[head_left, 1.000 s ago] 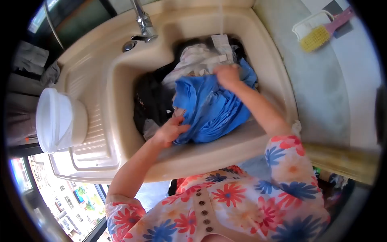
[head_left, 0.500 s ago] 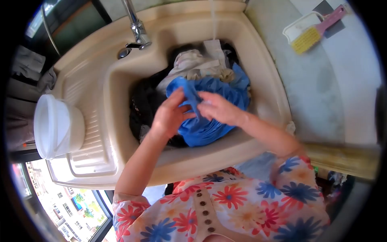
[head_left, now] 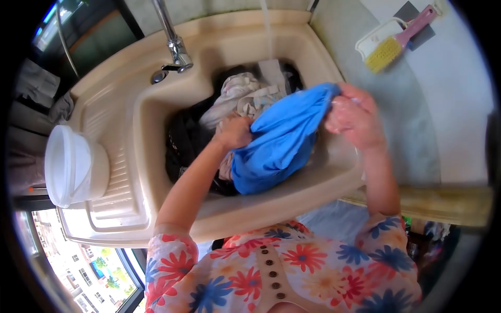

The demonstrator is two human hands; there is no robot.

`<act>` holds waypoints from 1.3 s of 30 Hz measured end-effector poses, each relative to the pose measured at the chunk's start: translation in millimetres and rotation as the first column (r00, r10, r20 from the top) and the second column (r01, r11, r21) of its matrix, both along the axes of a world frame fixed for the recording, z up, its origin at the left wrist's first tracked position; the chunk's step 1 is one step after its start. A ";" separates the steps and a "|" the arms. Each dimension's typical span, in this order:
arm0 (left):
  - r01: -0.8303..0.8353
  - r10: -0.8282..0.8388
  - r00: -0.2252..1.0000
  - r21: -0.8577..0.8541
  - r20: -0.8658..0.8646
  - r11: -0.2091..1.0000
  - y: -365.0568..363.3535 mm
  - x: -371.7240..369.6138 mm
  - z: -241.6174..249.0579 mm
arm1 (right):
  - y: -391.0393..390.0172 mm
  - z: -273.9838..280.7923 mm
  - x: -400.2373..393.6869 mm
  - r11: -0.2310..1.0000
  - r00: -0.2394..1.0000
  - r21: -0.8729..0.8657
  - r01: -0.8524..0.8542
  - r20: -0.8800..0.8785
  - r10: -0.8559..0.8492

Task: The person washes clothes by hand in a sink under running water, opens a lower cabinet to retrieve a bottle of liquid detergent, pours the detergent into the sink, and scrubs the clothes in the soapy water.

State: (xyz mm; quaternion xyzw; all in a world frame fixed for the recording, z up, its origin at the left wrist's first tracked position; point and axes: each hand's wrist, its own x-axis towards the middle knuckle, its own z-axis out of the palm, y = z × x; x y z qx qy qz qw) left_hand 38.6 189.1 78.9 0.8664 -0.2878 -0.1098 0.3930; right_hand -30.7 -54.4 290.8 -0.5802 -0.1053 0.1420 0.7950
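A blue garment [head_left: 279,138] is stretched between my two hands over the sink basin. My right hand [head_left: 356,116], closed in a fist, grips its upper right end, raised near the basin's right rim. Closed on its left side is my left hand [head_left: 235,131], low in the basin beside the other laundry. Beige and white clothes [head_left: 240,94] lie bunched behind the blue cloth. Dark clothes [head_left: 185,138] fill the left part of the basin. The lower part of the blue garment hangs down onto the heap.
The beige sink [head_left: 146,120] has a ribbed drainboard on the left, where a white bucket [head_left: 86,167] stands. A chrome faucet [head_left: 177,49] rises at the back, and a thin water stream falls behind the laundry. A yellow-bristled brush [head_left: 386,55] lies on the right ledge.
My right hand has moved up and right, pulling the blue garment out taut. My left hand has shifted slightly and now grips its left side. Before, both hands were close together over the cloth.
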 end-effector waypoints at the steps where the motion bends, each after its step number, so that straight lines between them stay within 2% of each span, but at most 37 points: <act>1: -0.115 0.101 0.970 -0.051 -0.219 0.992 -0.7 -2.8 7.4 | -8.6 0.8 2.7 0.999 0.999 -0.007 0.051 -0.004 -0.051; 2: -0.234 0.179 0.883 -0.074 -0.434 0.969 -0.9 -5.1 19.5 | -19.9 -0.1 6.4 0.994 0.994 -0.012 0.105 -0.010 -0.105; 3: -0.313 0.097 0.769 -0.240 -0.631 0.919 10.5 -5.9 61.0 | -30.7 -2.7 9.7 0.987 0.987 -0.017 0.161 -0.019 -0.161; 4: -0.339 -0.010 0.746 -0.394 -0.665 0.854 27.4 -0.3 70.5 | -42.2 -8.4 13.7 0.977 0.977 -0.057 0.207 -0.036 -0.210; 5: -0.410 0.048 0.712 -0.359 -0.701 0.838 43.3 3.7 89.1 | -53.4 -17.1 19.3 0.963 0.965 -0.096 0.253 -0.047 -0.258; 6: -0.539 -0.054 0.685 -0.555 -0.726 0.633 49.6 -0.1 107.7 | -59.0 -27.8 24.8 0.946 0.951 -0.134 0.294 -0.055 -0.303; 7: -0.498 -0.205 0.691 -0.661 -0.694 0.561 60.5 5.0 118.6 | -56.2 -43.0 29.5 0.893 0.939 -0.314 0.323 -0.012 -0.344; 8: -0.499 -0.253 0.677 -0.684 -0.691 0.532 60.6 3.9 136.5 | -58.2 -65.4 37.2 0.858 0.955 -0.434 0.276 0.018 -0.298; 9: -0.531 -0.207 0.660 -0.643 -0.722 0.552 55.4 5.1 134.0 | -60.8 -94.6 49.9 0.805 0.969 -0.548 0.227 0.042 -0.244; 10: -0.562 -0.159 0.643 -0.603 -0.749 0.567 47.0 5.9 129.7 | -65.0 -138.4 75.9 0.635 0.940 -0.701 0.326 0.170 -0.295; 11: -0.620 -0.024 0.619 -0.507 -0.785 0.599 35.0 1.7 119.0 | -67.1 -174.6 95.3 0.427 0.899 -0.800 0.421 0.306 -0.314; 12: -0.673 0.112 0.586 -0.406 -0.802 0.618 21.6 -4.7 100.4 | -51.5 -190.9 98.5 0.348 0.814 -0.742 0.573 0.464 -0.351; 13: -0.623 0.165 0.589 -0.314 -0.791 0.716 8.6 -13.5 66.4 | -22.7 -200.2 102.7 0.263 0.702 -0.657 0.707 0.607 -0.372; 14: -0.567 0.217 0.590 -0.207 -0.778 0.798 -0.1 -24.3 26.3 | 8.1 -203.6 94.7 0.308 0.734 -0.667 0.679 0.620 -0.276; 15: -0.491 0.122 0.571 -0.218 -0.812 0.844 -2.5 -34.0 -10.2 | 40.3 -203.2 71.9 0.480 0.812 -0.681 0.554 0.569 -0.130; 16: -0.412 0.027 0.542 -0.238 -0.840 0.879 -3.8 -38.3 -32.4 | 61.0 -220.3 48.5 0.387 0.893 -0.856 0.342 0.424 0.149; 17: -0.472 0.021 0.516 -0.264 -0.856 0.841 -4.6 -37.6 -37.1 | 70.3 -239.9 34.3 0.294 0.875 -0.946 0.136 0.253 0.412; 20: -0.654 0.017 0.410 -0.281 -0.912 0.702 -3.7 -34.4 -51.1 | 31.9 -254.4 70.5 0.713 0.980 -0.698 0.069 0.180 0.082; 21: -0.708 0.019 0.357 -0.257 -0.934 0.658 -4.6 -30.8 -52.3 | 6.4 -301.0 87.4 0.595 0.888 -0.789 0.151 0.373 0.270; 22: -0.755 0.018 0.305 -0.230 -0.952 0.614 -5.8 -26.9 -54.5 | -19.2 -347.8 104.3 0.493 0.726 -0.813 0.309 0.537 0.430; 24: -0.750 0.032 0.289 -0.205 -0.957 0.629 -8.0 -20.7 -64.2 | -21.8 -332.3 104.8 0.336 0.672 -0.807 0.486 0.591 0.446; 25: -0.750 0.023 0.291 -0.213 -0.957 0.627 -7.5 -17.2 -62.5 | -16.6 -311.2 102.2 0.310 0.847 -0.899 0.308 0.408 0.342; 26: -0.749 0.017 0.299 -0.223 -0.954 0.624 -6.4 -13.9 -59.4 | -2.4 -280.8 95.8 0.309 0.955 -0.944 0.117 0.193 0.227; 27: -0.766 0.019 0.320 -0.247 -0.947 0.594 -6.4 -13.6 -56.9 | 12.0 -264.1 84.0 0.330 0.993 -0.941 -0.076 -0.043 0.106; 28: -0.762 -0.019 0.311 -0.262 -0.950 0.593 -4.7 -11.8 -60.4 | 27.2 -262.2 63.1 0.409 0.999 -0.912 -0.034 -0.032 0.011; 29: -0.756 -0.057 0.301 -0.275 -0.952 0.594 0.1 -9.6 -68.1 | 33.9 -276.7 35.3 0.378 0.979 -0.924 0.060 0.129 0.158; 30: -0.750 -0.092 0.293 -0.288 -0.952 0.596 5.0 -7.2 -71.0 | 36.7 -264.5 21.7 0.455 0.695 -0.820 0.347 0.550 0.462; 32: -0.695 -0.194 0.293 -0.348 -0.936 0.629 11.9 -8.2 -53.6 | 17.3 -246.2 28.7 0.183 0.785 -0.983 0.022 0.130 0.606; 35: -0.653 -0.265 0.333 -0.424 -0.905 0.628 27.8 -10.1 -1.9 | -28.4 -269.6 59.5 0.386 0.835 -0.896 0.221 0.378 0.400; 36: -0.647 -0.275 0.356 -0.448 -0.893 0.617 33.3 -10.4 8.1 | -32.4 -268.9 72.5 0.454 0.888 -0.853 0.258 0.395 0.237; 37: -0.693 -0.272 0.395 -0.479 -0.877 0.539 36.9 -6.8 7.3 | -33.8 -266.5 82.3 0.513 0.917 -0.803 0.303 0.392 0.071; 39: -0.745 -0.451 0.345 -0.532 -0.823 0.402 29.6 -3.6 23.0 | -4.9 -227.1 93.8 0.666 0.941 -0.672 0.324 0.302 -0.153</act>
